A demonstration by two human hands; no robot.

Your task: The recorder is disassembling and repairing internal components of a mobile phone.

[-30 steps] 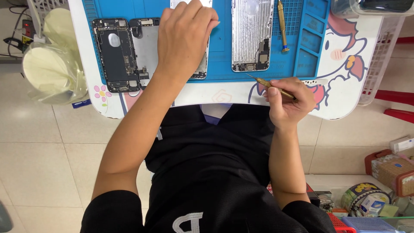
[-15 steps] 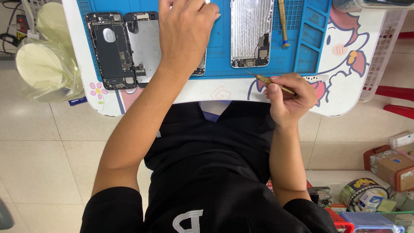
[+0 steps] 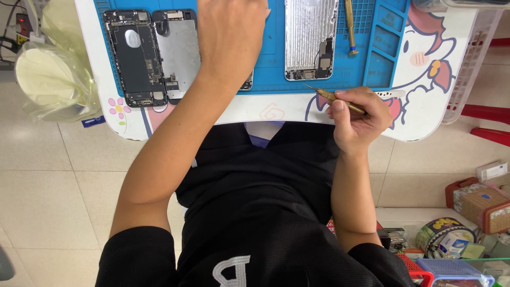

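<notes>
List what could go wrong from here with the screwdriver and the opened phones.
The right hand holds the screwdriver with its tip just off the silver phone shell; a slip could scratch its parts. The left hand covers another phone part on the blue mat, so pressing down might strain it.

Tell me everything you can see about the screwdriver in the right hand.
The screwdriver is a slim precision tool with a brass-coloured, metallic-looking shaft and a fine dark tip. The right hand pinches it like a pen, fingers wrapped round its rear half, so the back end is hidden. It lies nearly flat, tip pointing up and left toward the lower edge of the blue work mat, just below the silver phone housing. The tip seems to hover at the mat's edge; contact cannot be told.
</notes>
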